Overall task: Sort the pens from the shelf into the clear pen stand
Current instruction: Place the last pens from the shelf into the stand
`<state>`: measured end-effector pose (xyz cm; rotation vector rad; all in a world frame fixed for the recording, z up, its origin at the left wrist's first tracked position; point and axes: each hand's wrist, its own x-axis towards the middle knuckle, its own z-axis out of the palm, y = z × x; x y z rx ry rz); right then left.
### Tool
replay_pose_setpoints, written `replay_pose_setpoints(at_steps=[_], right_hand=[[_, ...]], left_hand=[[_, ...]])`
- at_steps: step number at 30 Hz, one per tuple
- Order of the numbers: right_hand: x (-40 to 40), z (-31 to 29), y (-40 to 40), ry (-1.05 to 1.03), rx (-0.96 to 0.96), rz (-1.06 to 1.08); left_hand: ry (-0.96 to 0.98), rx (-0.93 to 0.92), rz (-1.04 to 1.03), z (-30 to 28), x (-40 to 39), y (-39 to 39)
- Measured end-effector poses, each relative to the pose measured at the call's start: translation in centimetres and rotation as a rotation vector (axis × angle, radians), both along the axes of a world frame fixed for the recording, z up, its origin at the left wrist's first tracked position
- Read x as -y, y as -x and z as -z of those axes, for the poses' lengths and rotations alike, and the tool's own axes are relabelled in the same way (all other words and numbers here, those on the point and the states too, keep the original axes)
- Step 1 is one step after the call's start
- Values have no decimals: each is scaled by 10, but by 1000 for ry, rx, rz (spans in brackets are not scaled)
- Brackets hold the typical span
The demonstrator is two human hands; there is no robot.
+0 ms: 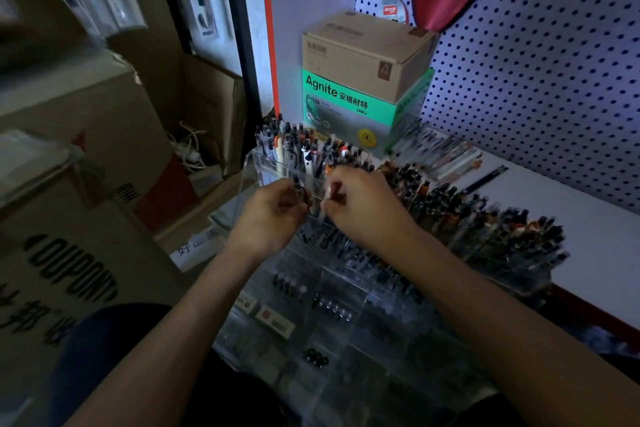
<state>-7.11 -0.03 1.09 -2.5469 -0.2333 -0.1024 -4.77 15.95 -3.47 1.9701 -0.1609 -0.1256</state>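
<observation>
Both hands are pinching pens over the clear pen stand (277,166).
Left hand (273,215) is gripping a dark pen (300,191), right hand (360,204) a pale one (328,191); light, stiff, slippery barrels, best held mid-barrel.

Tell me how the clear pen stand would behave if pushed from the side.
The clear pen stand looks like rigid acrylic, so it would probably slide rather than flex. Packed with upright pens, it is likely heavy. The tall pens may rattle or lean.

Pen stand (273,163) on shelf (540,198); boxes (363,80) behind; cartons (86,121) left.
</observation>
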Motion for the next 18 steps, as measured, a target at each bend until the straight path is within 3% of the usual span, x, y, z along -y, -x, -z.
replay_pose_setpoints(at_steps=[11,18], right_hand=[[14,13,16,26,-95,46],[0,36,28,160,-187,95]], left_hand=[[-307,36,-125,0,-6,4],[-397,-226,-43,4,4,-5]])
